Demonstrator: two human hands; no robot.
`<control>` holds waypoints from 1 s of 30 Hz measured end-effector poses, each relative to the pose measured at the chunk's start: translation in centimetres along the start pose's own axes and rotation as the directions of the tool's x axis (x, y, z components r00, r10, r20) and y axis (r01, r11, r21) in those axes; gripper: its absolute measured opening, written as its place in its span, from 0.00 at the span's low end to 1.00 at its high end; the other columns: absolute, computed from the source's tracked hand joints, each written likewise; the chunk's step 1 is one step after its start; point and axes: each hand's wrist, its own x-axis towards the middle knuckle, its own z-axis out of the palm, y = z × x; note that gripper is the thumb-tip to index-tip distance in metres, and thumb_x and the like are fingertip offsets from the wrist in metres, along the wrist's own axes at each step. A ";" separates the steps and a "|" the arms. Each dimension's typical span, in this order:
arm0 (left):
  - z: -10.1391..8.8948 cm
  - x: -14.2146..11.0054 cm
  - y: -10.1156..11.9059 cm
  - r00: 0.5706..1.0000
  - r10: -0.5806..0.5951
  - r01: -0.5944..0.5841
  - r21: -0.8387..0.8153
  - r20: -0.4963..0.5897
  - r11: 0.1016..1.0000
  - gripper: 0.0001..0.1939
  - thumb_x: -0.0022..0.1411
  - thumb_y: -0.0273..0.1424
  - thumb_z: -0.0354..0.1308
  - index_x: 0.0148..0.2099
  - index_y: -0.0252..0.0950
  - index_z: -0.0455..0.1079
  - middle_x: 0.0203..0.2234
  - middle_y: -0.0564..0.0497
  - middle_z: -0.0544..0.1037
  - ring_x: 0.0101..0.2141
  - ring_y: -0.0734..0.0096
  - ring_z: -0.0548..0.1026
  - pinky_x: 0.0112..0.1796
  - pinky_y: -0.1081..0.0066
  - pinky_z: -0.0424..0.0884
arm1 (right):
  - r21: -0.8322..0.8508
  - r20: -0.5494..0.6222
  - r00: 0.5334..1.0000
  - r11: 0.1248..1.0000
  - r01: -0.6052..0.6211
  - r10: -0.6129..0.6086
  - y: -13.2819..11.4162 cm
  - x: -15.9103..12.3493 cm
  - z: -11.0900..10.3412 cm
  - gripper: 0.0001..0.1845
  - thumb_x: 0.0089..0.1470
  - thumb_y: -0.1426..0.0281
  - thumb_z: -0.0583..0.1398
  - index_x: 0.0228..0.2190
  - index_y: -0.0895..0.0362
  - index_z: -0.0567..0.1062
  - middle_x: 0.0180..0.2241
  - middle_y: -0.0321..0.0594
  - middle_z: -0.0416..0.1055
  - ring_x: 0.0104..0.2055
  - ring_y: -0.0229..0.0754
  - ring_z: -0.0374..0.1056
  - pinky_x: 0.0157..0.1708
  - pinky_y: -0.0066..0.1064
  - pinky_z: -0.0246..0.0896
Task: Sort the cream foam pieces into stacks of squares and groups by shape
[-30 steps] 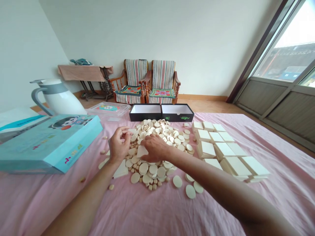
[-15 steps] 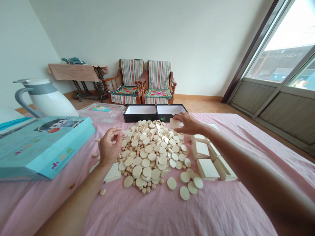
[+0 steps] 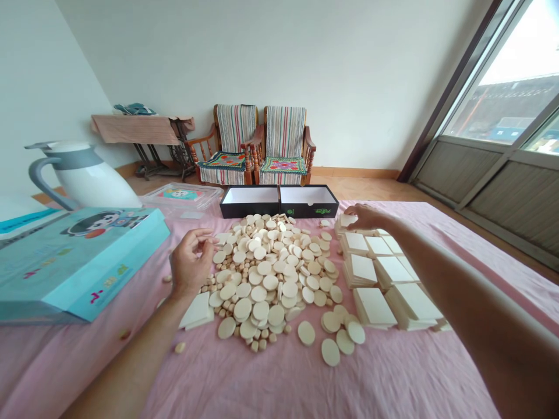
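Observation:
A heap of pale wooden discs (image 3: 273, 273) lies on the pink cloth (image 3: 271, 378). To its right stand several stacks of pale square tiles (image 3: 384, 279). My right hand (image 3: 369, 217) rests on the farthest stack, fingers curled on a square tile (image 3: 347, 220). My left hand (image 3: 190, 262) hovers at the heap's left edge, fingers loosely curled with nothing visible in them. A few square tiles (image 3: 197, 309) lie under my left wrist.
A black two-part box (image 3: 279, 201) sits open behind the heap. A light blue box (image 3: 74, 259), a white jug (image 3: 82, 177) and a clear plastic container (image 3: 186, 196) stand at the left. Two striped chairs (image 3: 262, 145) and a window (image 3: 515, 110) are beyond.
My right hand picked a square tile out of the heap and carried it right and away onto the farthest tile stack. My left hand stayed at the heap's left edge.

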 end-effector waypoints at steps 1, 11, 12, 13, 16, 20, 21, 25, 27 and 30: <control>0.0 0.0 0.0 1.000 0.000 0.000 0.002 0.003 1.000 0.11 0.56 0.32 0.55 0.42 0.35 0.68 0.29 0.50 0.78 0.27 0.70 0.78 0.31 0.73 0.73 | -0.001 0.003 1.000 1.000 -0.005 0.005 0.0 0.0 0.0 0.30 0.41 0.62 0.65 0.48 0.56 0.75 0.48 0.48 0.72 0.52 0.55 0.65 0.49 0.41 0.60; -0.5 0.3 -1.1 1.000 0.005 -0.005 0.104 -0.001 0.995 0.11 0.57 0.31 0.53 0.43 0.35 0.68 0.33 0.48 0.79 0.33 0.68 0.79 0.36 0.71 0.73 | 0.128 -0.243 0.968 0.987 0.099 -0.066 -2.2 -2.5 -0.2 0.23 0.51 0.65 0.59 0.48 0.62 0.73 0.47 0.53 0.72 0.48 0.51 0.68 0.48 0.38 0.62; -0.6 0.5 -1.3 1.000 -0.005 0.005 0.154 0.000 0.988 0.11 0.57 0.31 0.52 0.43 0.35 0.68 0.34 0.48 0.79 0.35 0.68 0.79 0.38 0.71 0.73 | 0.172 -0.299 0.949 0.973 0.156 -0.099 -3.1 -3.4 -0.1 0.21 0.51 0.66 0.58 0.46 0.62 0.73 0.45 0.52 0.72 0.46 0.50 0.69 0.47 0.37 0.63; -0.8 0.7 -1.5 1.000 -0.024 0.022 0.209 0.006 0.978 0.12 0.57 0.31 0.51 0.43 0.35 0.68 0.36 0.47 0.79 0.37 0.67 0.78 0.40 0.70 0.73 | 0.209 -0.345 0.928 0.953 0.218 -0.137 -4.1 -4.4 0.1 0.20 0.52 0.66 0.58 0.46 0.61 0.73 0.43 0.50 0.73 0.44 0.48 0.70 0.45 0.37 0.64; -1.3 1.4 -2.2 0.992 -0.109 0.082 0.347 0.061 0.934 0.14 0.55 0.30 0.51 0.43 0.35 0.69 0.40 0.46 0.79 0.39 0.66 0.78 0.41 0.69 0.73 | 0.232 -0.377 0.888 0.901 0.367 -0.265 -7.2 -8.0 0.3 0.18 0.54 0.65 0.56 0.46 0.56 0.73 0.43 0.46 0.74 0.41 0.46 0.71 0.42 0.36 0.66; -1.2 2.8 -3.0 0.957 -0.208 0.094 0.458 0.203 0.884 0.15 0.50 0.28 0.54 0.43 0.35 0.71 0.40 0.47 0.80 0.39 0.64 0.78 0.40 0.70 0.72 | 0.221 -0.366 0.869 0.875 0.430 -0.334 -9.7 -11.7 0.3 0.17 0.55 0.67 0.55 0.46 0.55 0.72 0.45 0.46 0.73 0.45 0.47 0.71 0.42 0.38 0.66; -0.9 3.2 -3.1 0.946 -0.227 0.087 0.490 0.233 0.867 0.16 0.50 0.28 0.55 0.43 0.35 0.71 0.41 0.47 0.79 0.41 0.63 0.77 0.42 0.70 0.71 | 0.230 -0.358 0.869 0.870 0.436 -0.341 -10.0 -12.2 0.3 0.17 0.56 0.67 0.55 0.46 0.56 0.72 0.46 0.47 0.73 0.45 0.47 0.71 0.42 0.38 0.66; 0.5 5.0 -3.4 0.909 -0.299 0.063 0.612 0.292 0.788 0.21 0.47 0.32 0.62 0.46 0.35 0.71 0.46 0.44 0.77 0.49 0.55 0.73 0.47 0.68 0.67 | 0.267 -0.304 0.883 0.858 0.438 -0.357 -10.4 -13.1 0.6 0.16 0.56 0.68 0.55 0.46 0.57 0.71 0.44 0.47 0.72 0.42 0.46 0.71 0.40 0.37 0.66; 1.2 5.7 -3.5 0.889 -0.340 0.061 0.656 0.307 0.752 0.22 0.46 0.35 0.64 0.44 0.33 0.71 0.44 0.41 0.78 0.48 0.51 0.74 0.45 0.66 0.68 | 0.285 -0.276 0.892 0.856 0.431 -0.358 -10.7 -13.3 0.6 0.15 0.56 0.69 0.55 0.45 0.57 0.71 0.43 0.46 0.72 0.41 0.45 0.71 0.39 0.37 0.66; 1.8 6.1 -3.6 0.868 -0.375 0.055 0.687 0.327 0.725 0.20 0.47 0.38 0.64 0.42 0.33 0.71 0.40 0.41 0.79 0.44 0.50 0.75 0.40 0.67 0.68 | 0.306 -0.250 0.903 0.856 0.417 -0.350 -11.1 -13.7 0.5 0.14 0.56 0.69 0.55 0.45 0.57 0.71 0.41 0.44 0.73 0.38 0.43 0.71 0.37 0.36 0.66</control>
